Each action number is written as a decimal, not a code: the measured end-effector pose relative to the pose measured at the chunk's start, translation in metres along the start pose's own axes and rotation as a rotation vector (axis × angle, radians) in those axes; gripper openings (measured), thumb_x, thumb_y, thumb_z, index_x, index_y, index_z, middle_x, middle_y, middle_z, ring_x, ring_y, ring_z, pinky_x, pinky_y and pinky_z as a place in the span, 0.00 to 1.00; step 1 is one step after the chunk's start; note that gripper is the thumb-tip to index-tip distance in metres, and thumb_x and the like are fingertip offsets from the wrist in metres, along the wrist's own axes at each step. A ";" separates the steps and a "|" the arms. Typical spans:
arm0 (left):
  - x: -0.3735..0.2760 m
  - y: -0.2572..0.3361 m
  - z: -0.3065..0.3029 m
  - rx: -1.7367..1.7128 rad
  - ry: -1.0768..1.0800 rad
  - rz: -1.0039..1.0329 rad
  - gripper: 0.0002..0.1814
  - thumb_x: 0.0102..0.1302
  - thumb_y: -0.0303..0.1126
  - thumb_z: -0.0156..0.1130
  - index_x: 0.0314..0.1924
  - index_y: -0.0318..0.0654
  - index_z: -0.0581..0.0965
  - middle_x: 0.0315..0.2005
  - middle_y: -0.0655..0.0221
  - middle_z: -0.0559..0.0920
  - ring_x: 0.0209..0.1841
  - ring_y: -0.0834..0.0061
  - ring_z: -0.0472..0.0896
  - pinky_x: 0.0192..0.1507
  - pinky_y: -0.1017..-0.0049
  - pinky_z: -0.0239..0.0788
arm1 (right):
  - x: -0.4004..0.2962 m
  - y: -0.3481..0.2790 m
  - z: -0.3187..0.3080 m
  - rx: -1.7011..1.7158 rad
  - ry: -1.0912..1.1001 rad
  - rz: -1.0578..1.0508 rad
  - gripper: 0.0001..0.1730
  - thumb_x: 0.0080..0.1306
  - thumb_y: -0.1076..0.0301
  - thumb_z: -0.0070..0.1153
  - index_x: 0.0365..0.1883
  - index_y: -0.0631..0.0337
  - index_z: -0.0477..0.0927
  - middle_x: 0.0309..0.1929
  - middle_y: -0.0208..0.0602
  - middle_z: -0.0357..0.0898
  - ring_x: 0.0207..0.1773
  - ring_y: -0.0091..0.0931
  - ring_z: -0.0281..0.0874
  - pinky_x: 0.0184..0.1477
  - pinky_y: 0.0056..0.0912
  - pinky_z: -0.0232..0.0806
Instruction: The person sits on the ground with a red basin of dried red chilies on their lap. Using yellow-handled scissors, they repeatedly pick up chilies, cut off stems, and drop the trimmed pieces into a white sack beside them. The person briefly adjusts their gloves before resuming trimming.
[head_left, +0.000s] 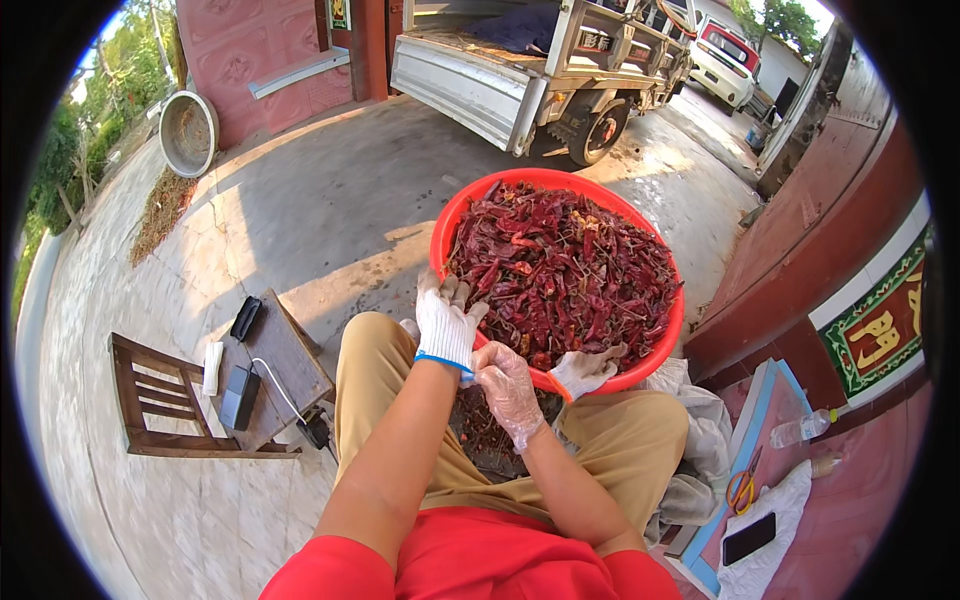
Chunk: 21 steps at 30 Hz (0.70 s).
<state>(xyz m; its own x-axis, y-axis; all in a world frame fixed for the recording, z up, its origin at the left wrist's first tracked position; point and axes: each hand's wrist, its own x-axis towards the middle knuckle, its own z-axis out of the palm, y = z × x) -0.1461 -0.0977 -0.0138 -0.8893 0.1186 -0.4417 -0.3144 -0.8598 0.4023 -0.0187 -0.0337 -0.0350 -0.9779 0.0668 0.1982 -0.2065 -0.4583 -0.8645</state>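
A red plastic basin heaped with dried red chili peppers stands in front of my knees. My left hand wears a white knit work glove with a blue cuff, its fingers spread by the basin's near left rim. Pinched between the thumb and fingers of my right hand is that blue cuff, at my left wrist. A thin clear plastic glove covers the right hand. Another white knit glove, with an orange cuff, lies over the near rim on the chilies.
At left are a wooden chair and a small wooden table with a black device. Scissors, a phone and a plastic bottle lie on the right ledge. A cargo truck stands beyond.
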 end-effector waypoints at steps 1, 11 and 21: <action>0.000 0.001 0.000 0.001 -0.024 -0.003 0.39 0.70 0.53 0.53 0.74 0.47 0.54 0.72 0.57 0.59 0.79 0.57 0.46 0.71 0.36 0.38 | 0.000 -0.002 0.003 -0.104 0.001 -0.005 0.06 0.62 0.80 0.52 0.35 0.60 0.74 0.33 0.25 0.72 0.36 0.16 0.68 0.42 0.21 0.65; 0.037 -0.012 -0.046 1.343 -0.104 0.944 0.18 0.71 0.35 0.51 0.55 0.36 0.77 0.50 0.58 0.80 0.55 0.60 0.77 0.54 0.65 0.68 | 0.010 -0.016 0.025 -1.241 0.035 -0.590 0.11 0.54 0.79 0.58 0.37 0.59 0.77 0.34 0.40 0.79 0.38 0.41 0.78 0.42 0.43 0.71; -0.016 0.005 -0.022 0.785 -0.132 0.139 0.29 0.70 0.44 0.55 0.62 0.27 0.72 0.63 0.55 0.74 0.66 0.63 0.70 0.67 0.70 0.56 | -0.007 -0.015 0.037 -0.573 -0.075 0.043 0.03 0.55 0.78 0.55 0.28 0.64 0.74 0.21 0.28 0.71 0.26 0.16 0.66 0.31 0.25 0.65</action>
<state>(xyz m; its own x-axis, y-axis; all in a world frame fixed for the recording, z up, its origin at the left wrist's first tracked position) -0.1259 -0.1148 -0.0224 -0.9537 0.1360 -0.2682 -0.2965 -0.2772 0.9139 -0.0074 -0.0600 -0.0067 -0.9852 -0.0139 0.1711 -0.1716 0.0955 -0.9805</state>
